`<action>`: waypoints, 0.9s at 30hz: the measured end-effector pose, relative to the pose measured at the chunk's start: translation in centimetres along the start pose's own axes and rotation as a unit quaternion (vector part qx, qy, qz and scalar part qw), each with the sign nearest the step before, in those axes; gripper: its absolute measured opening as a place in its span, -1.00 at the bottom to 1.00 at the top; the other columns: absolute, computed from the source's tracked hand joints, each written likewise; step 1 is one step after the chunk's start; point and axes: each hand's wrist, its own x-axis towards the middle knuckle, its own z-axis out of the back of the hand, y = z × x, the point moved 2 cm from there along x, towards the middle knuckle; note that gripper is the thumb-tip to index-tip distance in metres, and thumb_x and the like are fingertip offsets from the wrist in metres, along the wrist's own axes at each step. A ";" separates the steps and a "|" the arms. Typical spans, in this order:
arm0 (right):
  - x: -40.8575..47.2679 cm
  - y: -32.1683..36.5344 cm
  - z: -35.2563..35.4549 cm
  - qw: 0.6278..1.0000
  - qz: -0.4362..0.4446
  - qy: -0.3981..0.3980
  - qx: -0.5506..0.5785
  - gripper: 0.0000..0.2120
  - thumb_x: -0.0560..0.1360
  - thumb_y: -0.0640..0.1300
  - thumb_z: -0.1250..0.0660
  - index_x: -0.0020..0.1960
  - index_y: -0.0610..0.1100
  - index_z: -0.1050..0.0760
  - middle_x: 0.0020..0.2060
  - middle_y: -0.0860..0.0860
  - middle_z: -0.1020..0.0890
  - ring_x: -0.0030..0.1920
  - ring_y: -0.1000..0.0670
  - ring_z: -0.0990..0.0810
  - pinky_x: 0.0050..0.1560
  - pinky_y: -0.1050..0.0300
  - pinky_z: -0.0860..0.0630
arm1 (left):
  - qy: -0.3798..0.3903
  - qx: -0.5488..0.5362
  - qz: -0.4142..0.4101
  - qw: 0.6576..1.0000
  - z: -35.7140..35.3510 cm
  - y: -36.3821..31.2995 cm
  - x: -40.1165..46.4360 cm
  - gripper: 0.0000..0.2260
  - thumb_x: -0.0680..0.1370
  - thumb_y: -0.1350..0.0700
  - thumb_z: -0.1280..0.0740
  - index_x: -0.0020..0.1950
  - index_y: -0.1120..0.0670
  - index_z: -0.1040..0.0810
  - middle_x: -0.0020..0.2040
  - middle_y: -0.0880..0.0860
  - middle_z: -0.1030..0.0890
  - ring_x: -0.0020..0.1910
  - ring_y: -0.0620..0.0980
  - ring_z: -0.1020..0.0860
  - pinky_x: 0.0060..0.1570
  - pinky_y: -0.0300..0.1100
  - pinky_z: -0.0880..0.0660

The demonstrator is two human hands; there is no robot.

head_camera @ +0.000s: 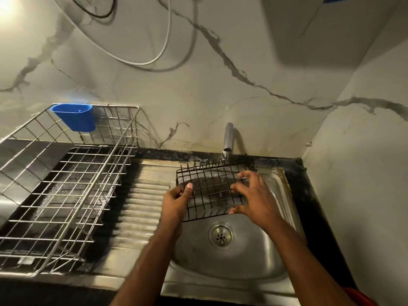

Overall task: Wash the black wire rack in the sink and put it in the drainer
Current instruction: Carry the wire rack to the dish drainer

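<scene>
- Black wire rack [212, 191] held over steel sink [254, 261], under tap [228, 138]; prongs along far edge point up.
- Left hand [176, 200] grips rack's left edge, thumb on top of wires.
- Right hand [251, 195] laid on rack's right part, fingers curled through wires, thumb at near edge.
- Round drain [221, 235] in basin, just nearer than rack.
- Ribbed draining board [136, 208] left of basin.
- Silver wire drainer [66, 195] on dark counter, left of draining board, well apart from rack.
- Blue plastic cup [75, 117] hung on drainer's far rim.
- White cable [163, 47] looped on marble-patterned wall [265, 62].
</scene>
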 end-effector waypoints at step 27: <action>13.8 22.6 3.4 0.922 -0.018 -0.074 0.378 -0.39 0.54 0.31 -0.23 0.52 0.12 -0.27 0.42 0.01 -0.46 0.35 0.00 -0.45 0.34 0.01 -0.40 | -0.193 -0.101 -0.205 0.954 20.4 -15.0 -3.9 -0.86 0.65 -0.08 -0.28 -0.01 -0.13 -0.62 0.13 -0.08 -0.65 0.02 -0.41 -0.58 -0.04 -0.34 -0.35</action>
